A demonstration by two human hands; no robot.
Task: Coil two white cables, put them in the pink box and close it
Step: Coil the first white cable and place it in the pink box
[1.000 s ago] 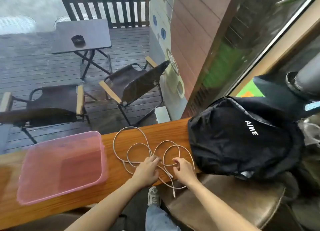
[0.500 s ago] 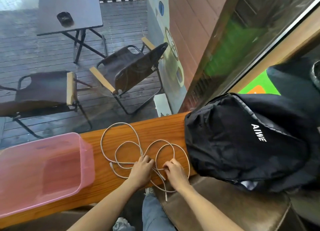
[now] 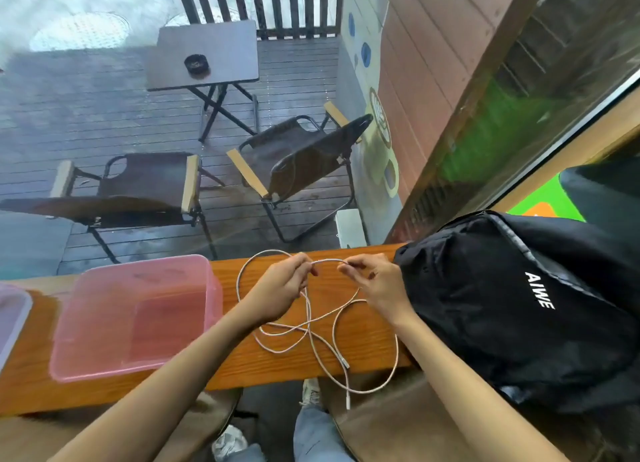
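Observation:
White cables [image 3: 313,326] lie tangled in loose loops on the wooden counter [image 3: 242,364], one plug end hanging over the front edge. My left hand [image 3: 277,288] and my right hand [image 3: 375,287] are raised above the counter, each pinching the same short stretch of white cable between them. A large loop arcs from my left hand toward the back of the counter. The open pink box [image 3: 135,316] stands on the counter to the left of my hands, with nothing in it. Part of a translucent lid [image 3: 12,318] shows at the far left edge.
A black backpack [image 3: 526,306] fills the counter's right end, close to my right hand. Behind the counter is a window onto a deck with two folding chairs [image 3: 304,164] and a small table [image 3: 204,55]. A brown stool [image 3: 398,427] sits below.
Both hands have lifted from the tangle on the counter and now hold a stretch of cable up between them. The loops have shifted and a plug end has slid over the front edge.

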